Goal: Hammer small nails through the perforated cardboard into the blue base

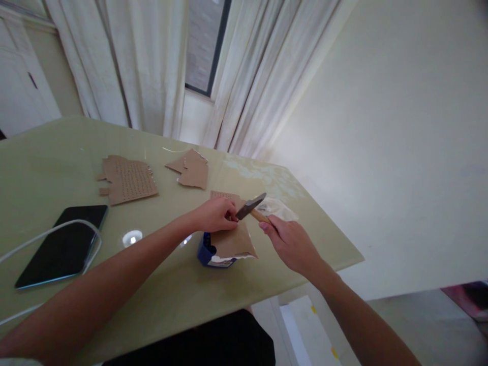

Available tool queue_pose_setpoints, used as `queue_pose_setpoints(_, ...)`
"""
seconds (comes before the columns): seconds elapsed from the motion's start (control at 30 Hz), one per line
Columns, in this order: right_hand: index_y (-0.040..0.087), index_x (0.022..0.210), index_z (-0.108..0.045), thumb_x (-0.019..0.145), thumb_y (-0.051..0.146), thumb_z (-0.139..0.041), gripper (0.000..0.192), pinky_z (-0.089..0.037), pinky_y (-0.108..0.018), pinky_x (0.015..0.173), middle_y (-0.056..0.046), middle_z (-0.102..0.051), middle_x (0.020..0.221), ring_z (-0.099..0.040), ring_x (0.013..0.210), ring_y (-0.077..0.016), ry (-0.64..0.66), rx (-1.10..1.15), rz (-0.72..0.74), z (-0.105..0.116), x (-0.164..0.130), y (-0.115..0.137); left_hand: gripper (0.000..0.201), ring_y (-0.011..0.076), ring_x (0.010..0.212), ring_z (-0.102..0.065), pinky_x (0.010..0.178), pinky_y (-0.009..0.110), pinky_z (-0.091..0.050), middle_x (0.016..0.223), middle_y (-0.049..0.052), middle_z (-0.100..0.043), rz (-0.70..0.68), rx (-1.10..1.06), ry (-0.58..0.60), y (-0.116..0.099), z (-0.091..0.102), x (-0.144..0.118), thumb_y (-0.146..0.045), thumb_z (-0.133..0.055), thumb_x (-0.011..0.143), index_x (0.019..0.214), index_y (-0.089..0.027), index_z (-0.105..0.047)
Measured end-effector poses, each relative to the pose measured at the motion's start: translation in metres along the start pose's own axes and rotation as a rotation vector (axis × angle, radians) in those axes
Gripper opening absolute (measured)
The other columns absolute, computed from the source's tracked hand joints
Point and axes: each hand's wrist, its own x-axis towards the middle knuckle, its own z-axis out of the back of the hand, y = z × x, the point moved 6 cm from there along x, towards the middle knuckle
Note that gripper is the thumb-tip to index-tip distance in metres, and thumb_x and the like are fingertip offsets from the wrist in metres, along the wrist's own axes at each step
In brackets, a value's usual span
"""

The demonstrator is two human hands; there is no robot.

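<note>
My right hand (292, 243) grips the wooden handle of a hammer (250, 206). The dark metal head lies just beside the fingertips of my left hand (217, 214). Those fingertips are pinched together over a brown cardboard piece (233, 240); whatever they hold is too small or hidden to name. The cardboard has a torn white front edge, and rows of small holes mark its far end. It rests on top of a blue container (206, 252), which shows from under the left and front of the sheet.
Two more cardboard pieces lie farther back: a perforated one (131, 179) and a torn one (193, 170). A dark tablet (63, 246) with a white cable (46, 234) is at the left. Clear plastic (280, 208) sits beyond my right hand, near the wall (400, 152).
</note>
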Motion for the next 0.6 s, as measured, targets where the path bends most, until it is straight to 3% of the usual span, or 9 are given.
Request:
queue_pose_setpoints(0.17,0.025,0.085,-0.054,0.117,0.046,-0.043,0.04,-0.025,-0.033,0.065,-0.001,-0.062,0.071,-0.057,0.065,-0.0209,-0.089,0.05,-0.029,0.009,-0.001,-0.003,0.013,0.0164,0.073,-0.066,0.069,0.028,-0.042,0.083,0.001,-0.075,-0.006,0.001,0.008,0.0,0.0,0.0,-0.022,-0.074,0.084,0.071,-0.019,-0.078)
queue_pose_setpoints(0.37,0.024,0.087,-0.06,0.117,0.042,-0.046,0.038,-0.026,-0.033,0.066,-0.002,-0.067,0.074,-0.063,0.071,-0.0212,0.028,0.036,0.003,-0.001,-0.001,-0.003,0.014,0.0173,0.075,-0.066,0.071,0.028,-0.044,0.083,0.002,-0.075,-0.02,0.013,0.011,-0.002,0.0,0.0,-0.021,-0.076,0.085,0.071,-0.018,-0.078)
queue_pose_setpoints(0.53,0.024,0.085,-0.057,0.117,0.045,-0.043,0.041,-0.029,-0.032,0.067,-0.002,-0.066,0.074,-0.062,0.07,-0.0213,-0.062,0.084,-0.042,0.008,-0.002,-0.009,0.012,0.0174,0.076,-0.068,0.072,0.028,-0.044,0.084,0.002,-0.075,-0.005,0.036,0.034,-0.001,-0.001,0.001,-0.022,-0.076,0.087,0.076,-0.019,-0.081)
queue_pose_setpoints(0.6,0.024,0.085,-0.057,0.117,0.045,-0.043,0.041,-0.029,-0.032,0.068,-0.003,-0.067,0.075,-0.063,0.072,-0.0219,-0.041,0.088,-0.04,0.003,-0.003,-0.009,0.012,0.018,0.077,-0.068,0.073,0.029,-0.045,0.085,0.003,-0.076,0.005,0.055,0.039,-0.001,0.0,0.001,-0.024,-0.078,0.088,0.078,-0.019,-0.081)
